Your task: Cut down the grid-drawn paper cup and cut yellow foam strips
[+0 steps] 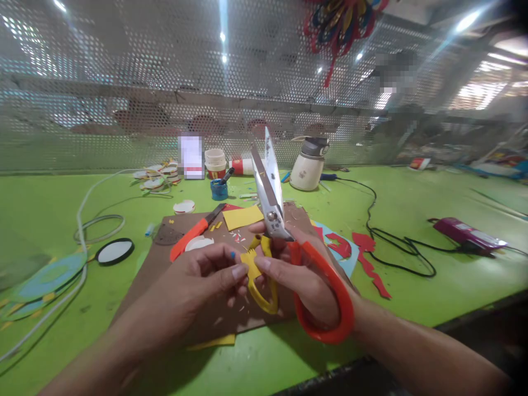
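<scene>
My right hand is closed on a pair of large scissors with an orange-red handle loop around the hand. The steel blades point up and away, slightly apart. Between the fingertips of my left hand is a yellow cut-out piece, thin and flexible-looking, with small slits along its upper edge. My right thumb also touches that piece. A curved yellow band hangs below it; whether both are one piece I cannot tell. A blue spot shows on a left finger. Beneath both hands lies a brown board.
On the board lie an orange utility knife, a yellow sheet and small scraps. Red cut-outs lie to the right, near a purple device with a black cord. Behind stand a blue jar and a white bottle.
</scene>
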{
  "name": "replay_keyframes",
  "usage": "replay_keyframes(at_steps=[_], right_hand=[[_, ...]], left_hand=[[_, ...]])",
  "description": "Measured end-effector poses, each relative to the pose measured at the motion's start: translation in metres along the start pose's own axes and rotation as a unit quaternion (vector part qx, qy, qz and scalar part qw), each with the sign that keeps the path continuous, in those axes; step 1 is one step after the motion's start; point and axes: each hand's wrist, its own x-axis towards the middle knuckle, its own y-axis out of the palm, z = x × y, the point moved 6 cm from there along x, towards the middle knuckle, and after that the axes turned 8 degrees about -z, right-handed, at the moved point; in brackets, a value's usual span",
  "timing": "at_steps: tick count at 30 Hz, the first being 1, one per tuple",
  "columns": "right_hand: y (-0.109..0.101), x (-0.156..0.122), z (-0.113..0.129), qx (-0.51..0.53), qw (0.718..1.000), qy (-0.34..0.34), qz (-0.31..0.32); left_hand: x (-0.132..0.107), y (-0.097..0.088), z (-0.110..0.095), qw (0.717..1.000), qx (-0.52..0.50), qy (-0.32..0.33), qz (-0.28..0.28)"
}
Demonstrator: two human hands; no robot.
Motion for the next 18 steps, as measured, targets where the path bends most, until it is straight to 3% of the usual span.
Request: replay_keyframes(at_steps=[8, 12, 16, 18], right_hand=[[0.0, 0.002, -0.005, 0.018, 1.0, 0.007, -0.009], [-0.002, 0.002, -0.002, -0.013, 1.0, -0.011, -0.021], [0.001, 0.0, 0.005, -0.131, 0.991, -0.009, -0.009], [0.005, -0.004, 0.006, -0.17, 0.985, -0.008, 0.022]], left_hand=[[0.002, 0.001, 0.01, 0.998, -0.057, -0.011, -0.013], [-0.001, 0.003, 0.005, 0.996, -0.087, 0.001, -0.006], [-0.005, -0.02, -0.016, 0.995, -0.033, 0.03, -0.084], [-0.009, -0.034, -0.036, 0.986, -0.003, 0.089, -0.138]])
